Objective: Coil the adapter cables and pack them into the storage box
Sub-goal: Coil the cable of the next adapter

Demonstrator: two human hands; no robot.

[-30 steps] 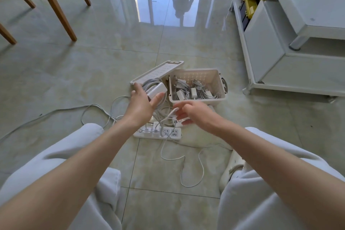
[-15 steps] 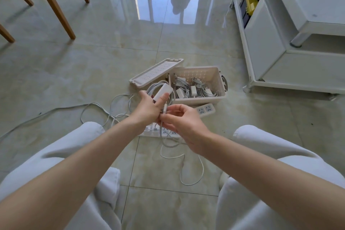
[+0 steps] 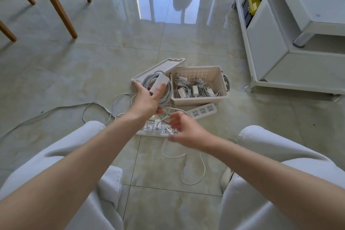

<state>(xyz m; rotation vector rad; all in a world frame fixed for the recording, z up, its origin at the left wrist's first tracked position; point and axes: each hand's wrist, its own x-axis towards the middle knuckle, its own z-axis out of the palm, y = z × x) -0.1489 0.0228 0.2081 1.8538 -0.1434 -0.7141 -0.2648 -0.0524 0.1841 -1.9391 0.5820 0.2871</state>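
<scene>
Adapter (image 3: 158, 85): smooth white plastic brick, cable (image 3: 168, 92) coiled round.
Left hand (image 3: 147, 101): grip clasps adapter and coil.
Right hand (image 3: 186, 130): curled, pinching cable tail.

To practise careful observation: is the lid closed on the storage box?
No, the storage box stands open with coiled adapters inside, and its lid lies off to its left.

My left hand (image 3: 147, 101) holds a white adapter (image 3: 158, 84) tilted against its grey-white cable (image 3: 168, 93), wound in loose loops, just left of the open beige storage box (image 3: 197, 100) on the floor, where several coiled adapters (image 3: 195, 90) lie.
</scene>
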